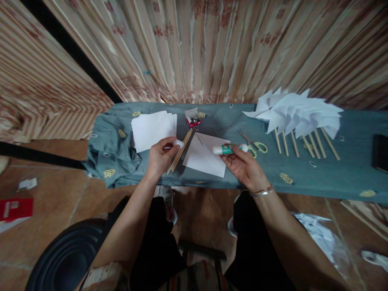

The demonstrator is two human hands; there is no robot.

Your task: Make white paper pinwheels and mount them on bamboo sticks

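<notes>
My left hand (163, 157) pinches a small white cap (178, 143) above the wooden sticks (182, 153). In my right hand (245, 166) lies a green and white glue stick (226, 149), its white end pointing left. Beneath and between the hands is a square sheet of white paper (206, 159) with lines running in from its corners. Green-handled scissors (260, 147) lie just beyond the right hand, partly hidden by it and the glue stick. Left of the sticks sits a stack of white paper (153, 128).
An opened small red box (193, 122) holds shiny metal bits at the back. Several white paper pinwheels (298, 111) on wooden sticks overlap at the right. A dark object (380, 152) sits at the far right of the cloth-covered table (303, 173). Curtains hang behind.
</notes>
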